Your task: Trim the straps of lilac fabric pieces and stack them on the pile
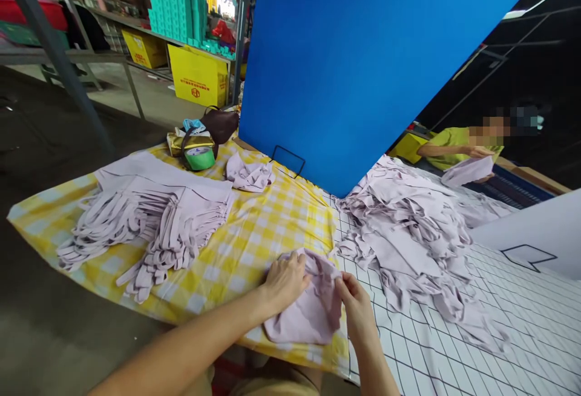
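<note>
A pale mauve fabric piece (308, 314), a soft garment, lies crumpled near the front edge of the yellow checked tablecloth (254, 238). My left hand (287, 281) rests on its upper left part, fingers curled into the cloth. At its right edge, my right hand (356, 302) pinches the fabric between thumb and fingers. To the left is a layered stack of mauve pieces (158, 184) with strap-like ends hanging forward. Another crumpled mauve piece (249, 173) lies farther back. A large loose heap of the same fabric (403, 214) spreads over the white gridded cloth on my right.
A tall blue panel (363, 69) stands behind the table. Green tape (200, 158), a gold packet (175, 143) and a dark bag (221, 125) sit at the back left. Across the table at right, a person in a yellow-green shirt (447, 140) handles a mauve piece. Yellow boxes (196, 75) stand beyond.
</note>
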`<state>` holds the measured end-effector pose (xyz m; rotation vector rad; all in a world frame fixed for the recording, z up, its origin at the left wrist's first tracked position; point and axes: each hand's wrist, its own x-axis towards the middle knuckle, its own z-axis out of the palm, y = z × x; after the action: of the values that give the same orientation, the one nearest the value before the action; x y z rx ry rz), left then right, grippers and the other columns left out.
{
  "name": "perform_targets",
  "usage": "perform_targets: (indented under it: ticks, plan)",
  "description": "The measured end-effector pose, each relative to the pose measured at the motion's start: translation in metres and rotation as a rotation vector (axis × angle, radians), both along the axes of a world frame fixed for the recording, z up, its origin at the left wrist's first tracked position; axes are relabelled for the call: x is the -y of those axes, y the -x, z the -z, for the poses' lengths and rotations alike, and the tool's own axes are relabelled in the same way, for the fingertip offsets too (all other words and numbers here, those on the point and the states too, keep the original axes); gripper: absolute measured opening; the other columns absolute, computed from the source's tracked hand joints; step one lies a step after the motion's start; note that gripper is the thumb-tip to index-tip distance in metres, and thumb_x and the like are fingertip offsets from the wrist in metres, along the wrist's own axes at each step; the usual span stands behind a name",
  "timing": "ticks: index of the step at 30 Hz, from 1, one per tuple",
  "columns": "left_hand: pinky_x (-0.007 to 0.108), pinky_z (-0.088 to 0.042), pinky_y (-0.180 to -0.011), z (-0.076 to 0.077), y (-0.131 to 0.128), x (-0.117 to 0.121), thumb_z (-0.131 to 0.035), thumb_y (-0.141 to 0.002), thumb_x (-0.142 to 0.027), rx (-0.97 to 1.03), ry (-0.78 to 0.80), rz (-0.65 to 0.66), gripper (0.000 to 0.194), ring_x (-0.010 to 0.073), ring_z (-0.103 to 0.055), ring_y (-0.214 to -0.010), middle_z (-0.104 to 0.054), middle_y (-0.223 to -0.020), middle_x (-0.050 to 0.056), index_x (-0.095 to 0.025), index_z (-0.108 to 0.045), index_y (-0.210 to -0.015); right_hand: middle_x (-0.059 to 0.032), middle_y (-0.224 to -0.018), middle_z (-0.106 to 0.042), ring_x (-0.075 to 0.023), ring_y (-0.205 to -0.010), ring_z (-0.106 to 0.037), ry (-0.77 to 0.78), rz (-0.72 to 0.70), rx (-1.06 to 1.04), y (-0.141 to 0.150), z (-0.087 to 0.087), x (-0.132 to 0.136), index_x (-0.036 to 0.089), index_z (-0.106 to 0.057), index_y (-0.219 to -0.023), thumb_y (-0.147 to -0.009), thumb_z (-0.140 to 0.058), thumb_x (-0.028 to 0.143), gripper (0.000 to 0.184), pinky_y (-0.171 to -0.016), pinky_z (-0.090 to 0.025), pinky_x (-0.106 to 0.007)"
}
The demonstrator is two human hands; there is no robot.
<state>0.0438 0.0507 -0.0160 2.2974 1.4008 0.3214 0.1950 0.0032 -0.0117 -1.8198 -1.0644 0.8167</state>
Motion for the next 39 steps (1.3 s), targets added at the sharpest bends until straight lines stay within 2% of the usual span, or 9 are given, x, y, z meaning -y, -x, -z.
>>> perform_targets:
  ticks: [5, 13, 19, 23, 26, 30, 33, 36, 39]
  plan:
    - [0.037, -0.049, -0.072, 0.003, -0.024, -0.006, -0.056, -0.079, -0.033, 0.003, 0.048, 0.059, 0.036, 0.0274, -0.062, -0.086, -0.059, -0.1, 0.013, -0.013, -0.05, -0.109, 0.0025, -0.064, -0.062, -0.0142, -0.057, -0.057, -0.047, 0.068, -0.547, 0.022, -0.033, 0.012, 0.02, -0.057, -0.075, -0.062, -0.071, 0.047, 0.033, -0.054, -0.047, -0.023]
    - [0.034, -0.047, -0.073, 0.004, -0.007, -0.018, -0.052, -0.072, -0.007, 0.117, 0.104, -0.025, 0.024, 0.0242, -0.06, -0.084, -0.059, -0.094, 0.012, -0.014, -0.053, -0.096, 0.0051, -0.067, -0.06, -0.0127, -0.053, -0.055, -0.046, 0.087, -0.677, 0.018, -0.065, 0.037, 0.025, -0.047, -0.08, -0.062, -0.074, 0.035, 0.034, -0.044, -0.042, -0.019]
    - [0.022, -0.045, -0.056, -0.028, 0.04, -0.034, -0.045, -0.07, -0.007, 1.114, 0.934, -0.313, 0.012, 0.0094, -0.052, -0.057, -0.049, -0.068, -0.003, -0.018, -0.043, -0.075, 0.0045, -0.062, -0.048, -0.0126, -0.051, -0.043, -0.046, -0.103, 0.061, -0.009, -0.046, 0.038, 0.024, -0.047, -0.081, -0.064, -0.057, 0.025, 0.02, -0.047, -0.032, -0.022]
    - [0.017, -0.04, -0.053, -0.04, 0.071, -0.033, -0.05, -0.063, -0.006, 1.399, 1.041, -0.475, 0.015, 0.0053, -0.047, -0.051, -0.044, -0.062, -0.005, -0.016, -0.044, -0.073, 0.0039, -0.058, -0.047, -0.0158, -0.053, -0.044, 0.052, -0.068, 0.437, -0.022, -0.021, 0.023, 0.024, -0.052, -0.079, -0.056, -0.048, 0.021, 0.024, -0.052, -0.033, -0.026]
    - [0.018, -0.035, -0.049, -0.035, 0.091, -0.023, -0.057, -0.065, -0.018, 1.143, 0.84, -0.423, 0.02, 0.008, -0.048, -0.051, -0.047, -0.062, -0.005, -0.017, -0.046, -0.082, 0.0012, -0.061, -0.055, -0.019, -0.06, -0.05, 0.093, 0.02, 0.426, -0.029, -0.011, 0.014, 0.024, -0.055, -0.072, -0.053, -0.046, 0.02, 0.022, -0.055, -0.035, -0.028]
    - [0.023, -0.039, -0.059, -0.012, 0.099, -0.003, -0.067, -0.059, -0.022, 0.47, 0.381, -0.204, 0.039, 0.0172, -0.057, -0.072, -0.058, -0.079, -0.001, -0.02, -0.049, -0.094, -0.0003, -0.068, -0.063, -0.0208, -0.065, -0.057, 0.075, 0.047, -0.212, -0.028, -0.012, 0.002, 0.022, -0.057, -0.076, -0.052, -0.058, 0.027, 0.024, -0.059, -0.043, -0.03]
    - [0.025, -0.04, -0.067, 0.002, 0.092, 0.007, -0.065, -0.063, -0.021, 0.18, 0.235, -0.101, 0.036, 0.0217, -0.058, -0.088, -0.061, -0.095, 0.003, -0.021, -0.053, -0.097, 0.0006, -0.073, -0.064, -0.0201, -0.067, -0.059, 0.044, 0.074, -0.553, -0.021, -0.013, -0.009, 0.022, -0.054, -0.086, -0.048, -0.065, 0.03, 0.041, -0.062, -0.046, -0.031]
    - [0.027, -0.041, -0.069, 0.004, 0.085, 0.008, -0.054, -0.072, -0.015, 0.056, 0.174, -0.151, 0.025, 0.0214, -0.059, -0.088, -0.059, -0.101, 0.007, -0.02, -0.056, -0.096, 0.0026, -0.07, -0.06, -0.0186, -0.059, -0.057, 0.111, 0.0, -0.38, -0.01, -0.008, -0.017, 0.023, -0.049, -0.105, -0.057, -0.062, 0.033, 0.051, -0.056, -0.044, -0.03]
    - [0.028, -0.042, -0.07, 0.0, 0.081, 0.006, -0.044, -0.077, -0.013, 0.02, 0.125, -0.209, 0.026, 0.0215, -0.06, -0.087, -0.059, -0.102, 0.009, -0.019, -0.06, -0.096, 0.0035, -0.063, -0.055, -0.0204, -0.059, -0.055, 0.205, -0.125, 0.176, 0.002, 0.003, -0.023, 0.021, -0.043, -0.122, -0.068, -0.057, 0.036, 0.058, -0.057, -0.04, -0.03]
